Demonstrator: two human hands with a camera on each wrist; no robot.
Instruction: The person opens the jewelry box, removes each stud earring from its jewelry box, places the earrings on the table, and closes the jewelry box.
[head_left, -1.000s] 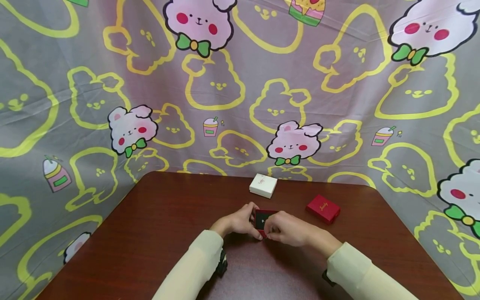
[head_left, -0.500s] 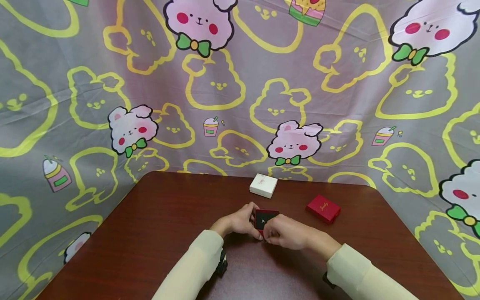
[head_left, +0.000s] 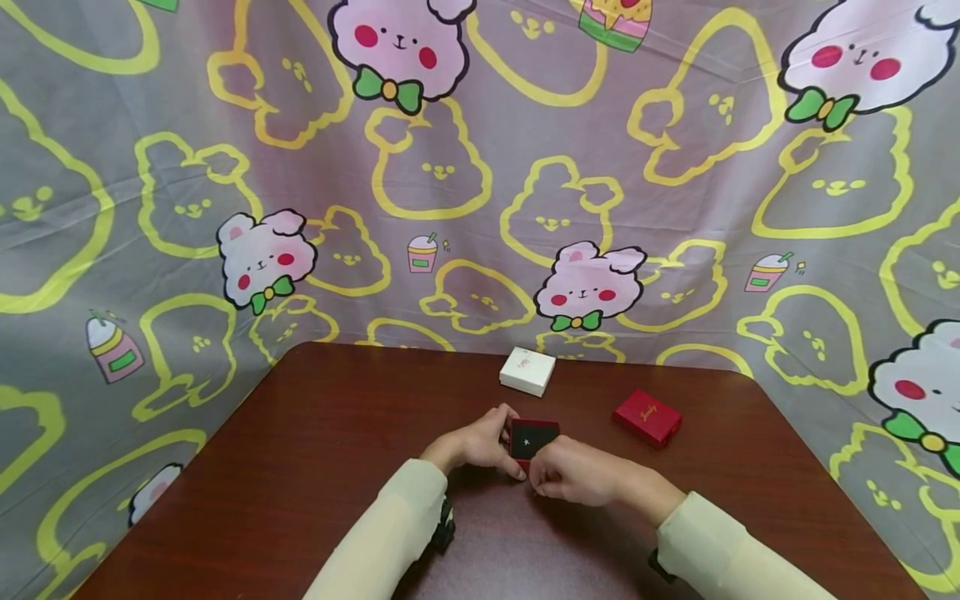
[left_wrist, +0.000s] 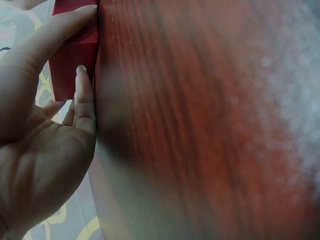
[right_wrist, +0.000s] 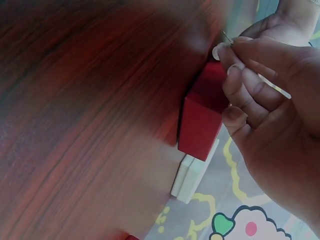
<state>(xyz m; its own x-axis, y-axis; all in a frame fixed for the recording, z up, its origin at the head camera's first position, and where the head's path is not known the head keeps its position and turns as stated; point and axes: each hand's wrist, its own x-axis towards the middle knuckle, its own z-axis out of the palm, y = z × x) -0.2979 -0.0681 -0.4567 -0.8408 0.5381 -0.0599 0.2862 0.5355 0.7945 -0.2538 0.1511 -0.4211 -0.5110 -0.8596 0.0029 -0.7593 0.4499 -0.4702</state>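
Backdrop cloth (head_left: 450,183), grey, printed with rabbits and yellow outlines; hung behind the table. Table (head_left: 352,417), reddish-brown, wood-grained. Left hand (head_left: 480,442), set at nine o'clock of an open-topped red box (right_wrist: 200,127), which is grasped between thumb and fingers. Right hand (head_left: 577,471), at four o'clock; thumb and forefinger are pinched on a thin pin-like item. Gold-lettered red case (head_left: 647,417), between two and three o'clock of the open-topped box. White lettered box (head_left: 527,372), at twelve. The open-topped red box is placed on the table, mouth upward; no long axis can be told. Dark insert (head_left: 542,432) and small star-shaped piece (head_left: 527,442), both shown within it by the head view only. Pin-like item (right_wrist: 227,37), shown by the right wrist view only, at the fingertips beside the box; its long axis is run from eleven to five o'clock, free tip toward eleven.
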